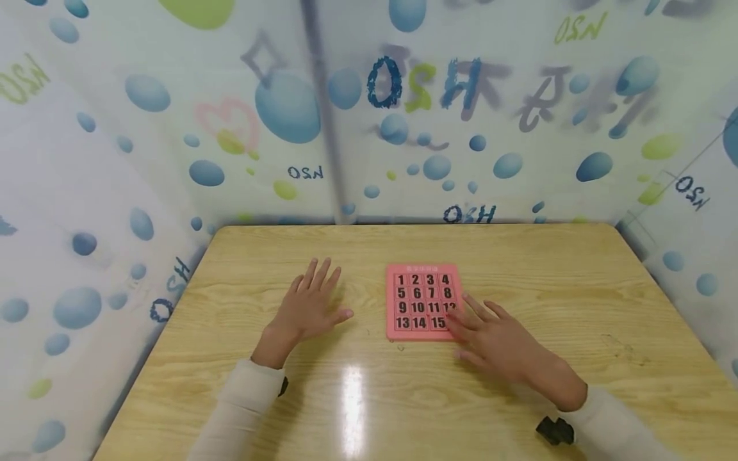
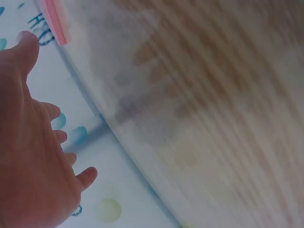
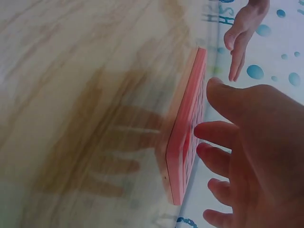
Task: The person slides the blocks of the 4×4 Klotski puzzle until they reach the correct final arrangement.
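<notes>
A pink number slide puzzle (image 1: 423, 269) lies flat on the wooden table, its black-numbered tiles running from 1 at the top left to 15 in the bottom row. My right hand (image 1: 507, 346) hovers at the puzzle's lower right corner with fingers loosely extended, hiding that corner and part of the 12. Seen from the right wrist, the fingertips (image 3: 205, 130) are close over the face of the puzzle (image 3: 183, 137), gripping nothing. To the left of the puzzle, my left hand (image 1: 305, 307) is held over the table, fingers spread and holding nothing.
The wooden table (image 1: 277, 256) reaches back to a wall covering (image 1: 369, 147) printed with blue and green drops and lettering. Similar covering stands along the left and right sides. Light glares off the table between the forearms.
</notes>
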### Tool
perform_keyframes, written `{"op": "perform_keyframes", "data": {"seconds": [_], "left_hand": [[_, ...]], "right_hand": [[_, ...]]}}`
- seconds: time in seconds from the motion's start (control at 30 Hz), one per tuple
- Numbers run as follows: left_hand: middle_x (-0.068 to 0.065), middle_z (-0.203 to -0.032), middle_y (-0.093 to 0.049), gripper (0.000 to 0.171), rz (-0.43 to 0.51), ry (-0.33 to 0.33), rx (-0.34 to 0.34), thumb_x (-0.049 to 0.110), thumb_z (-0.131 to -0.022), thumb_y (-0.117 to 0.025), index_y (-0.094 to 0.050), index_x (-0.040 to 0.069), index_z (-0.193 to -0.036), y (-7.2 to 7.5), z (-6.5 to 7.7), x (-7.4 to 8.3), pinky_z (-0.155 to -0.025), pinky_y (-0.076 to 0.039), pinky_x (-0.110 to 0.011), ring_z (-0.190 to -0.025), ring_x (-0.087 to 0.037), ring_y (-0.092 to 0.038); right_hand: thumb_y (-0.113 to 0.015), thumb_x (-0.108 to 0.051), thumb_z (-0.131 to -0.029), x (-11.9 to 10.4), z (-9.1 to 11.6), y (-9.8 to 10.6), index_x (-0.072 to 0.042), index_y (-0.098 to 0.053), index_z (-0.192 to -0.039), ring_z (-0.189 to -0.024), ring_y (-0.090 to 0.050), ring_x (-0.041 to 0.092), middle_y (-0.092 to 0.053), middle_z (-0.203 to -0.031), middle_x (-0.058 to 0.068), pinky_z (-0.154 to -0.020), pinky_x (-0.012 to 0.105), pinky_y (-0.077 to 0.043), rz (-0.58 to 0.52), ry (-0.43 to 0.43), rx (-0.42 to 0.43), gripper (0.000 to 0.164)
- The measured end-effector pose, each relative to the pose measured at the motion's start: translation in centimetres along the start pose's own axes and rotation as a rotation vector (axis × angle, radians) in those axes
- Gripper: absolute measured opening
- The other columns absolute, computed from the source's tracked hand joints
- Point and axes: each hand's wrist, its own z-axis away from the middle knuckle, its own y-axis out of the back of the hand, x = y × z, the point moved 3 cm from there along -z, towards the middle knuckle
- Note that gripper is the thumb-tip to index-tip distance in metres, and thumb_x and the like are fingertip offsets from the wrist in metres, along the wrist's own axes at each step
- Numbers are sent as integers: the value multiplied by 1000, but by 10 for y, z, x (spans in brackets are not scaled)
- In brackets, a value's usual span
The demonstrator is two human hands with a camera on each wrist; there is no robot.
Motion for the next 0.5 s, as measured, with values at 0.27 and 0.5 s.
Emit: {"op": "perform_keyframes", "data": {"seconds": [0.27, 0.5], "left_hand": [[-18, -165, -10, 92, 10, -49, -42, 63, -93, -53, -20, 8, -159, -8, -2, 15, -117, -21, -61, -152, -39, -5], [-16, -166, -10, 91, 25, -61, -55, 64, -93, -51, -20, 9, -159, -11, -3, 21, -118, -20, -61, -153, -38, -4]], "right_hand": [[-54, -48, -98, -6, -3, -3, -15, -59, -140, -144, -33, 40, -52, -148, 4, -113, 60, -30, -15, -5, -43, 54], [-52, -48, -99, -9, -6, -6, -16, -57, -142, -145, -33, 39, -51, -149, 4, -113, 60, -29, -21, 5, -53, 54]]}}
